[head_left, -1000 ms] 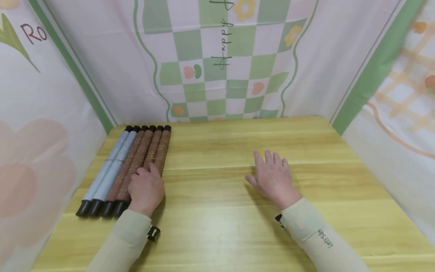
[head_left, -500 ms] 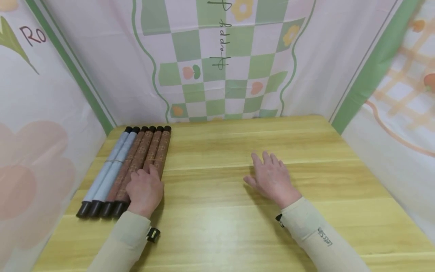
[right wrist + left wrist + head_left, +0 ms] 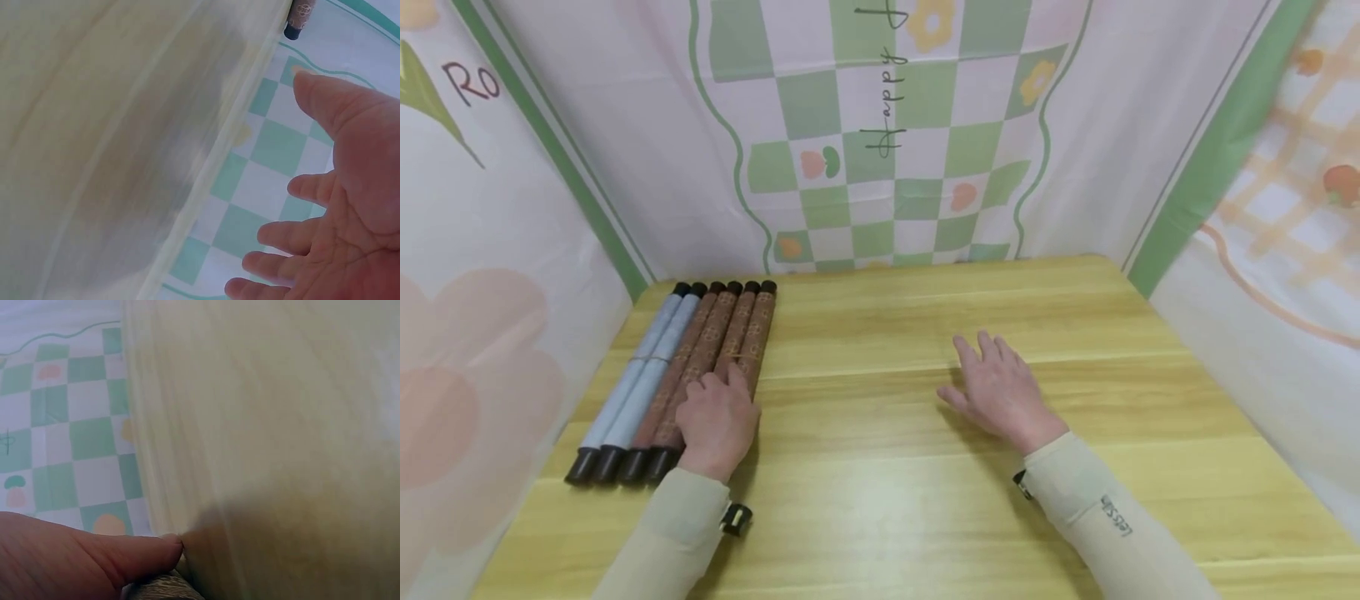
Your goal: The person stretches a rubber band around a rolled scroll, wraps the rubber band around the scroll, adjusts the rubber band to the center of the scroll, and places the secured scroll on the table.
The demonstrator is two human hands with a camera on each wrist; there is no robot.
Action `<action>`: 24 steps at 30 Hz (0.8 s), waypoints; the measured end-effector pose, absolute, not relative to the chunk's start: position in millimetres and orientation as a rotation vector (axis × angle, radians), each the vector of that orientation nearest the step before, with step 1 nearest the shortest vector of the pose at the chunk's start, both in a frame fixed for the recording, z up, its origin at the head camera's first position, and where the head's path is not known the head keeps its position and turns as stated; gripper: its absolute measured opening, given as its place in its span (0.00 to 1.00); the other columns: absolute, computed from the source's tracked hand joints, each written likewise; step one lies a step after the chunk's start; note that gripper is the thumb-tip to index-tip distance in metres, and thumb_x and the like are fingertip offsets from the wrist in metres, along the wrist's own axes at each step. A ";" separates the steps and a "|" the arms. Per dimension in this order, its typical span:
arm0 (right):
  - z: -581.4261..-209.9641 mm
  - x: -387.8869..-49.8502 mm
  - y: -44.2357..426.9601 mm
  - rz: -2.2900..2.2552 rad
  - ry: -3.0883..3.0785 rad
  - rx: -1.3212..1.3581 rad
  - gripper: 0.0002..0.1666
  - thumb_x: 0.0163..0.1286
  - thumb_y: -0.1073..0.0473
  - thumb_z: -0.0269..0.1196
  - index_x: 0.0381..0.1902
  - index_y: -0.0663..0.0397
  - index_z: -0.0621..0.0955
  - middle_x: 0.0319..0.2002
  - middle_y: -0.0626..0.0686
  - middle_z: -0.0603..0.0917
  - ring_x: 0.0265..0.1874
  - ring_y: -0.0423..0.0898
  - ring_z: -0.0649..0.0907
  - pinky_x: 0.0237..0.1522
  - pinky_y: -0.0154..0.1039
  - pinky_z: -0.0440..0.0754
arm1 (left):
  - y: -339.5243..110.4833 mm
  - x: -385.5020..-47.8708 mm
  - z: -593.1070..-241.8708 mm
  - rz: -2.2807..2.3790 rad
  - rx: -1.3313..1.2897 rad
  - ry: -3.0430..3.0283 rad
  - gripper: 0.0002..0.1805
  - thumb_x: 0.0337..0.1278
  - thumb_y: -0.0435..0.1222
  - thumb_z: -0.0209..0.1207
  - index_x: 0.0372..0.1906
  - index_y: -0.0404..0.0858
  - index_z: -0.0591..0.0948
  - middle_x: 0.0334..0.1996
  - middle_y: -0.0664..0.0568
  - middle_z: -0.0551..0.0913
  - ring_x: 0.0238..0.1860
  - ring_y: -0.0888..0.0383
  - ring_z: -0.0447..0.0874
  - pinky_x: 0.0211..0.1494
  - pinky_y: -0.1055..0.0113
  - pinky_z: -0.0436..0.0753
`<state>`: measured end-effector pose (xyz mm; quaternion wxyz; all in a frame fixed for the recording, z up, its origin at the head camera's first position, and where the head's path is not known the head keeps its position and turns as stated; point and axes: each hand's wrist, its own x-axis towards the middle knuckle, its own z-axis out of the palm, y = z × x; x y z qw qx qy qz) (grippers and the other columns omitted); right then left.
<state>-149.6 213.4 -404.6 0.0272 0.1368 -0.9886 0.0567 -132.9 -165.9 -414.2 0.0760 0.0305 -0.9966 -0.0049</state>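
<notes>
In the head view, a row of scrolls lies side by side at the table's left, two light blue scrolls (image 3: 647, 367) outermost and several patterned brown scrolls (image 3: 707, 342) beside them, all with black end caps. My left hand (image 3: 718, 425) grips the rightmost brown scrolls near their lower part, covering their near ends. From the left wrist, the thumb (image 3: 140, 553) presses against a patterned brown scroll (image 3: 164, 587); the other fingers are hidden there. My right hand (image 3: 1003, 400) hovers palm down over the table's right half, fingers spread and holding nothing.
The wooden table (image 3: 865, 500) has a back edge against a green-and-white checked cloth (image 3: 917, 150). Printed cloth walls stand along both sides. Thin cord (image 3: 651, 358) crosses the light blue scrolls. A scroll end (image 3: 294, 28) shows at the top of the right wrist view.
</notes>
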 end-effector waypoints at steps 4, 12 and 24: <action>-403.6 -151.4 215.4 0.180 -3.063 0.420 0.53 0.73 0.34 0.63 0.81 0.62 0.59 0.75 0.76 0.62 0.73 0.75 0.64 0.75 0.68 0.62 | -163.5 -134.1 -411.4 -0.067 0.060 -2.997 0.31 0.61 0.42 0.64 0.64 0.28 0.72 0.43 0.25 0.78 0.42 0.29 0.78 0.31 0.39 0.78; -402.6 -155.7 217.9 0.177 -3.034 0.438 0.52 0.73 0.35 0.63 0.80 0.62 0.60 0.74 0.76 0.63 0.73 0.74 0.65 0.76 0.67 0.61 | -150.2 -143.1 -409.9 -0.041 -0.254 -2.774 0.47 0.52 0.52 0.76 0.67 0.26 0.72 0.51 0.27 0.82 0.49 0.32 0.83 0.50 0.42 0.84; -401.9 -164.2 221.6 0.241 -2.966 0.399 0.56 0.74 0.24 0.53 0.82 0.57 0.58 0.78 0.74 0.57 0.77 0.76 0.56 0.75 0.72 0.55 | -122.2 -160.6 -396.0 -0.145 -0.421 -2.860 0.56 0.63 0.66 0.61 0.82 0.34 0.58 0.79 0.30 0.57 0.78 0.31 0.58 0.80 0.37 0.58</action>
